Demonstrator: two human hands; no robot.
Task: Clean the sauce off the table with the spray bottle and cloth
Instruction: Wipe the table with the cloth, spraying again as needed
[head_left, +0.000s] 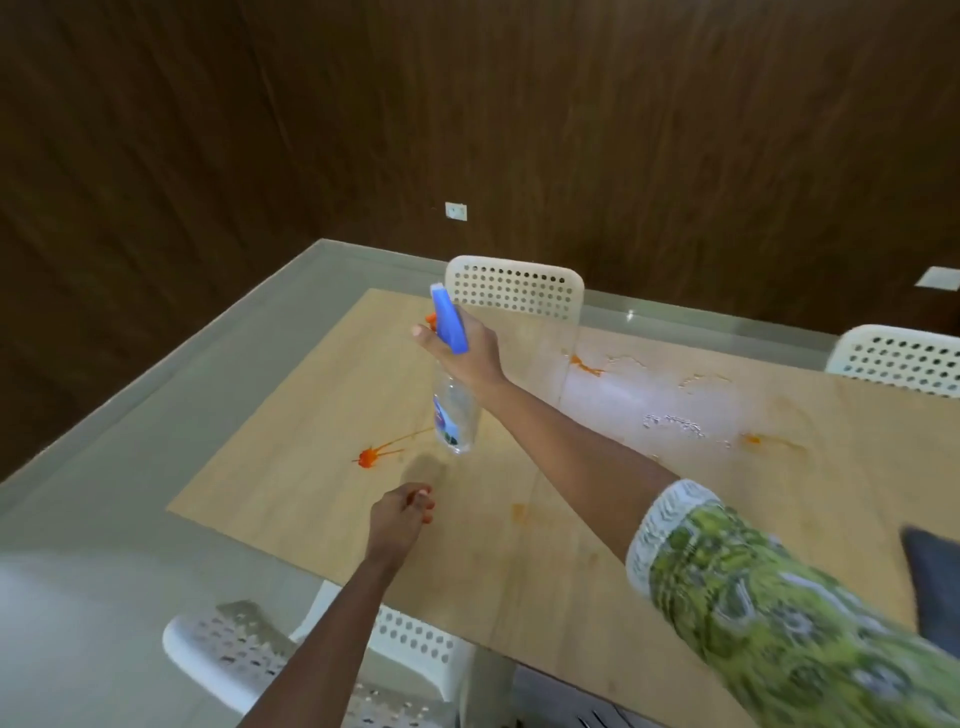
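While the right hand (467, 353) holds a clear spray bottle (454, 410) up above a pale wooden table (519, 571), its fingers are curled round the neck just under the blue trigger head (448, 319), and one finger sticks out straight past the front of the head. The bottle hangs tilted, base downward, over the left part of the tabletop. Just left of and below its base lies a bright orange splat of sauce (368, 457) with thin streaks running toward the bottle. More sauce shows farther right — a small orange patch (587, 366) and another (752, 440), both beside wet, foamy smears. The left hand (402, 512) hovers low over the table near the first splat, its fingers loosely curled with the tips bunched together, holding nothing that can be seen. A dark grey cloth (935, 582) sits at the right edge — only partly in view. White perforated chairs (514, 286) stand around the table.
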